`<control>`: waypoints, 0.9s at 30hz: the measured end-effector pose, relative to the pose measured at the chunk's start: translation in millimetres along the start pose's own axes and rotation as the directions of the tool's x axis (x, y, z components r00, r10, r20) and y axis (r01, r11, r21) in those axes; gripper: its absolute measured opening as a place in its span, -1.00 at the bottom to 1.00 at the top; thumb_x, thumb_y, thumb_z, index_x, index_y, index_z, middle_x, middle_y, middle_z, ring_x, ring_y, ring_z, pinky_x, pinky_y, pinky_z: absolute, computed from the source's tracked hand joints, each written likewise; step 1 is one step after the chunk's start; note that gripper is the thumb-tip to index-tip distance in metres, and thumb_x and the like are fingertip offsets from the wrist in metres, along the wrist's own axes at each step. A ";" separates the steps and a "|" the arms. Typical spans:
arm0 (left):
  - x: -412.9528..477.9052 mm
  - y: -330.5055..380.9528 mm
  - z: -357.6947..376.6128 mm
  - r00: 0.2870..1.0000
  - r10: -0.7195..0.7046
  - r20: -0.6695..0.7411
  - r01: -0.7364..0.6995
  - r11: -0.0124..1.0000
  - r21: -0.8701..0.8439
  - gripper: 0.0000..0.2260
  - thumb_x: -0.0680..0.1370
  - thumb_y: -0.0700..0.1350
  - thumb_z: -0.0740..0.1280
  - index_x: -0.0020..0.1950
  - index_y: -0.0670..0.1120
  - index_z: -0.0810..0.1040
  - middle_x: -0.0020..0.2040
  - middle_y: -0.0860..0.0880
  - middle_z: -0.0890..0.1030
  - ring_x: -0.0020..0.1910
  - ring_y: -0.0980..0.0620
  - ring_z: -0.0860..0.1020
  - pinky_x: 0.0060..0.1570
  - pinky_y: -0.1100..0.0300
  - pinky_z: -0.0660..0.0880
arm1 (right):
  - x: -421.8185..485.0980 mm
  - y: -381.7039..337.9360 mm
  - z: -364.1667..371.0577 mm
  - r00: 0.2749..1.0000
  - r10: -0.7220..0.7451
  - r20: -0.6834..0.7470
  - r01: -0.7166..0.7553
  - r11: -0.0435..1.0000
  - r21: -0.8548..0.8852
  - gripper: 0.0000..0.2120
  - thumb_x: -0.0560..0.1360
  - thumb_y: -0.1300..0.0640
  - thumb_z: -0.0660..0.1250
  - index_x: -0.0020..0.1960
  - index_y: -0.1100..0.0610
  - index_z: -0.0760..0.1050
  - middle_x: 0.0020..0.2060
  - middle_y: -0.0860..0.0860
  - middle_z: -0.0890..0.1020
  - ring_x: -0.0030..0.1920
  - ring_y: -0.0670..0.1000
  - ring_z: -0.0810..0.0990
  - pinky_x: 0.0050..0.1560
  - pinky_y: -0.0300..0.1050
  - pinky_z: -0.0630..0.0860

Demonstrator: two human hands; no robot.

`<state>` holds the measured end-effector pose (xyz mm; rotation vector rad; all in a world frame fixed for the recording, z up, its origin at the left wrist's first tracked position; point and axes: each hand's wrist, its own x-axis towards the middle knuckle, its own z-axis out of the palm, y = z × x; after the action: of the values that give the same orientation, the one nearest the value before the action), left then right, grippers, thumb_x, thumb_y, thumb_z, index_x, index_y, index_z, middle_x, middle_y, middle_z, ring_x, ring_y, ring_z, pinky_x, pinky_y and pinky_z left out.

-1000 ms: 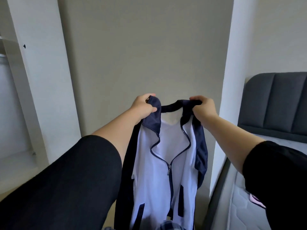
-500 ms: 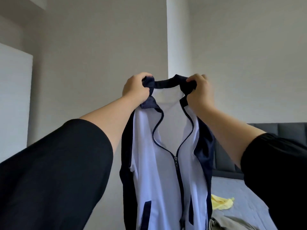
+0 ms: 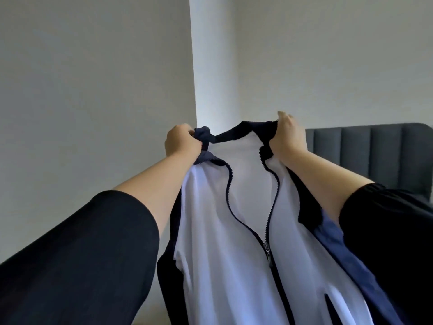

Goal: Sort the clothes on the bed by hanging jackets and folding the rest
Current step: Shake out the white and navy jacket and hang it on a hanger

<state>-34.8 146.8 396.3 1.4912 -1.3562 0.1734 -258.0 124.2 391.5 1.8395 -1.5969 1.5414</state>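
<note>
1. The left hand (image 3: 181,143) clenches one end of the navy collar (image 3: 230,134) and the right hand (image 3: 287,137) the other, so the jacket (image 3: 222,242) hangs in the air before the person, its zip partly open
2. Held up by its collar, it probably drapes straight, ready for a hanger; none is in view
3. The bed's headboard (image 3: 375,156) stands behind, to the right

Bare walls and a headboard

A grey wall (image 3: 93,78) fills the left side. A white pillar (image 3: 214,62) stands upright at the middle, with a paler wall (image 3: 339,55) to its right. A dark grey headboard (image 3: 375,156) with vertical padded channels stands against that paler wall, reaching the right edge
</note>
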 end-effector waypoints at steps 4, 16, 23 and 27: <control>-48.3 -55.2 96.5 0.974 -0.095 0.206 0.076 0.992 0.098 -0.86 0.48 -0.29 0.31 -0.09 -0.07 0.42 -0.17 -0.04 0.45 -0.18 -0.07 0.40 -0.22 0.18 0.31 | -52.6 77.1 58.8 0.952 0.154 0.265 -0.082 0.962 -0.262 -0.90 0.40 0.38 0.25 -0.15 0.21 0.43 -0.18 0.14 0.51 -0.12 0.21 0.51 -0.21 -0.07 0.35; -156.0 -216.1 286.7 0.674 -0.479 0.562 0.273 0.869 0.412 -0.88 0.41 -0.30 0.23 -0.28 -0.14 0.36 -0.30 -0.15 0.54 -0.35 -0.08 0.45 -0.36 0.16 0.36 | -189.5 222.7 209.2 0.716 0.308 0.627 0.156 0.804 -0.574 -0.75 0.54 0.16 0.18 0.18 0.15 0.49 0.00 0.13 0.61 -0.04 0.18 0.58 -0.21 -0.09 0.34; -104.2 -226.3 354.9 0.623 -0.515 0.589 0.680 0.729 -0.082 -0.89 0.48 -0.26 0.21 -0.21 -0.10 0.47 -0.18 -0.15 0.64 -0.15 -0.14 0.63 -0.12 0.00 0.61 | -117.3 235.8 265.4 0.730 0.500 0.465 -0.334 0.855 -0.396 -0.77 0.56 0.22 0.16 0.05 0.34 0.52 -0.09 0.26 0.61 -0.05 0.22 0.59 -0.11 -0.06 0.50; -54.9 -200.4 372.8 0.741 -0.266 0.617 0.537 0.786 -0.306 -0.84 0.52 -0.21 0.27 0.07 -0.01 0.47 -0.12 0.13 0.53 -0.10 0.06 0.50 -0.34 0.34 0.42 | -58.1 225.3 289.5 0.815 0.433 0.385 -0.352 0.898 -0.265 -0.85 0.58 0.23 0.15 -0.02 0.26 0.47 -0.18 0.14 0.54 -0.04 0.15 0.51 -0.11 -0.08 0.40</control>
<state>-86.9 -138.2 82.9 1.4209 -1.3175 -0.8902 -282.6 -141.1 132.8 1.9269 -2.3696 1.0992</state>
